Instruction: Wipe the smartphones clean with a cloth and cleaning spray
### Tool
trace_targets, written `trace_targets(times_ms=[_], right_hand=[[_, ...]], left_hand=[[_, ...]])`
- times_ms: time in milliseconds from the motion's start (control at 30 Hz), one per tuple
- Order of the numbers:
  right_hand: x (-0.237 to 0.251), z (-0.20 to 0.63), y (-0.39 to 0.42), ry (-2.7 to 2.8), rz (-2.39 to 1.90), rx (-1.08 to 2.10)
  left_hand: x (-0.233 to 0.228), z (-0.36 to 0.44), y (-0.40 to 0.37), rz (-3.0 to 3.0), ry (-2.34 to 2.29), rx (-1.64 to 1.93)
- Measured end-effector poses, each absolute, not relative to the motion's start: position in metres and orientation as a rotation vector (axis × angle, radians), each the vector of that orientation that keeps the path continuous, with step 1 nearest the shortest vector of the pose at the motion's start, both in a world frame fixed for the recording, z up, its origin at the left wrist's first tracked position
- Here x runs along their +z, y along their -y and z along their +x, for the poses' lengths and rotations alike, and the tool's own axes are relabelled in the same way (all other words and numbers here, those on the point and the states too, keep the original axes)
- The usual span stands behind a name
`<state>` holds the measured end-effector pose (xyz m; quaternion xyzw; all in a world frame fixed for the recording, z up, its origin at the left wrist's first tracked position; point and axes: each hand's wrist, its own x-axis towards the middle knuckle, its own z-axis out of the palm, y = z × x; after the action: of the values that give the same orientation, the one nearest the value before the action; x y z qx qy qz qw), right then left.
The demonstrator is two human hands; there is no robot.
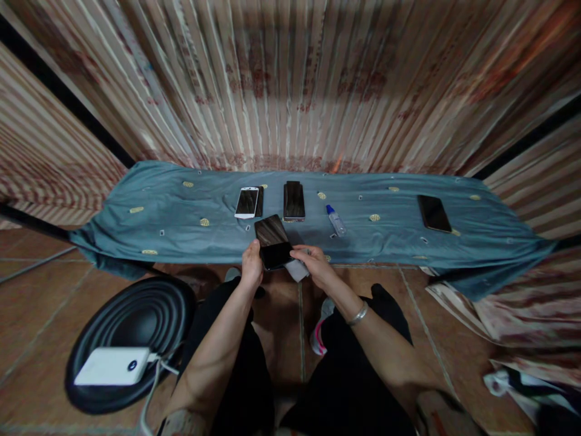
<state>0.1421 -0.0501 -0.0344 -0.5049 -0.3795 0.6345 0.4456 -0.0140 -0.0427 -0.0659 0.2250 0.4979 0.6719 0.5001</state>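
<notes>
A dark, glossy phone (273,242) is held over the front edge of the cloth-covered surface. My left hand (252,264) grips its left side, thumb along the edge. At its lower right corner, my right hand (314,264) is closed on the phone and a pale grey cloth (297,270), which hangs partly below it. Beyond the hands lie a white-framed phone (247,202) on top of a darker one, and a black phone (294,200). A small clear bottle with a blue cap (336,220) lies on its side to the right.
Blue patterned fabric (394,236) covers the surface. Another dark phone (434,213) rests far right. At lower left, a white power bank (113,366) with a cable sits on a black round stool (179,303). Striped curtains (290,91) hang behind.
</notes>
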Motion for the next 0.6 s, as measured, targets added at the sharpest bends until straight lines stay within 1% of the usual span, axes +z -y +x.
trace_targets(times_ms=[133,333,433,600], right_hand=[[-0.031,0.151,0.046,0.927,-1.217,1.567],[-0.021,0.167,0.040,0.987,-1.177,1.468],[-0.015,0.174,0.036,0.927,-1.177,1.440],[-0.004,0.183,0.033,0.749,-1.120,1.455]], left_hand=[[-0.064,-0.015,0.045,0.461,-1.237,1.630],[-0.067,-0.023,0.042,0.433,-1.305,1.604],[-0.072,-0.032,0.034,0.505,-1.313,1.536],[-0.078,-0.046,0.012,0.493,-1.250,1.570]])
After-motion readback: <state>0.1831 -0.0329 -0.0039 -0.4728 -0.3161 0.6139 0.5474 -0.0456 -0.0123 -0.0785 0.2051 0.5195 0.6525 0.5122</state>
